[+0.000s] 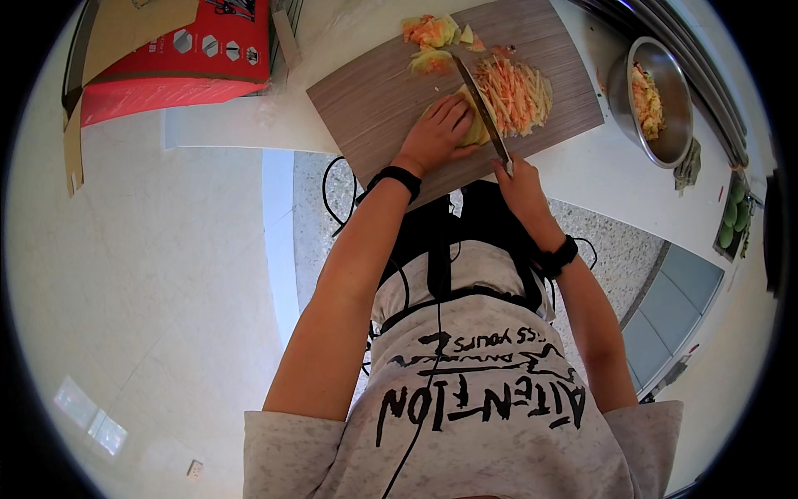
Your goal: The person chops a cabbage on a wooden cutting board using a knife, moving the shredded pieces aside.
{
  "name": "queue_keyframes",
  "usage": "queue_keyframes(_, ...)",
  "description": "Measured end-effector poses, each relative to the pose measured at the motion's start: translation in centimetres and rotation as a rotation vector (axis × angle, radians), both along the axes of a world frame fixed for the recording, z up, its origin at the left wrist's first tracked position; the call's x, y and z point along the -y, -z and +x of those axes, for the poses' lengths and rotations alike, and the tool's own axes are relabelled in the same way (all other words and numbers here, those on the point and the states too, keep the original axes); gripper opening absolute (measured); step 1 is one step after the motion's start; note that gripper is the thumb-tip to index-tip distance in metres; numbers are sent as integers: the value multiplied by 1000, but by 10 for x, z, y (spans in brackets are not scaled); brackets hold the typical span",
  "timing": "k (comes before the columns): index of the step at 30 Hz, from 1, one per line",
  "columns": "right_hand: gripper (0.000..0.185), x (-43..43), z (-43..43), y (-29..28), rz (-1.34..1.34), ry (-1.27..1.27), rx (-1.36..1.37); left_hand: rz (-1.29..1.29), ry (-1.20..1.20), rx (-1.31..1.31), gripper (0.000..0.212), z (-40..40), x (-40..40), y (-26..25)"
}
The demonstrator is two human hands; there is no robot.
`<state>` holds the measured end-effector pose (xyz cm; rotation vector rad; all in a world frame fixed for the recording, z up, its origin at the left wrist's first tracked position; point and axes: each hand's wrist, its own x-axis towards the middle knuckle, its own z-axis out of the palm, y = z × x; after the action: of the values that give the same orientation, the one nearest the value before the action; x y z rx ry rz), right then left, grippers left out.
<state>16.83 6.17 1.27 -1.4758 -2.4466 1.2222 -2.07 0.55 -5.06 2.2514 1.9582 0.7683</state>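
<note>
My left hand (439, 128) presses a stack of pale yellow-green vegetable slices (478, 132) onto a wood-grain cutting board (374, 93). My right hand (527, 193) grips the handle of a long kitchen knife (481, 106). Its blade runs along the right side of the stack, close to my left fingertips. Right of the blade lies a heap of thin orange and pale shreds (520, 96). Near the board's far edge are more green-and-orange slices and trimmings (436, 31), with another few slices (431, 63) by the knife tip. My left palm partly hides the stack.
A steel bowl (676, 112) holding orange-yellow food stands on the white counter (598, 168), right of the board. A crumpled cloth (687, 165) lies beside it. Green oval produce (735, 212) sits farther right. An open red cardboard box (181, 56) stands at the left.
</note>
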Motion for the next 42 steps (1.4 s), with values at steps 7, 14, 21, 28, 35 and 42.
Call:
queue_keyframes(7,27,5,7,6,12,-11,63,-8,3,20,54,-1,-1,0)
queue_keyframes(14,25,3,8,7,15,-34,82,3,8,34,55,1,-1,1)
queue_keyframes(21,29,4,20,26,-36,3,71,8,18,67,60,-1,-1,3)
queue_keyframes(28,29,-14,4,30,-22,2,68,-44,5,23,57,0,1,3)
queue_keyframes(35,34,-3,3,14,-145,127,-108,-14,-18,-8,66,-2,-1,-1)
queue_keyframes(42,34,-11,6,-8,-300,213,-50,-93,-284,200,93,24,-3,-27)
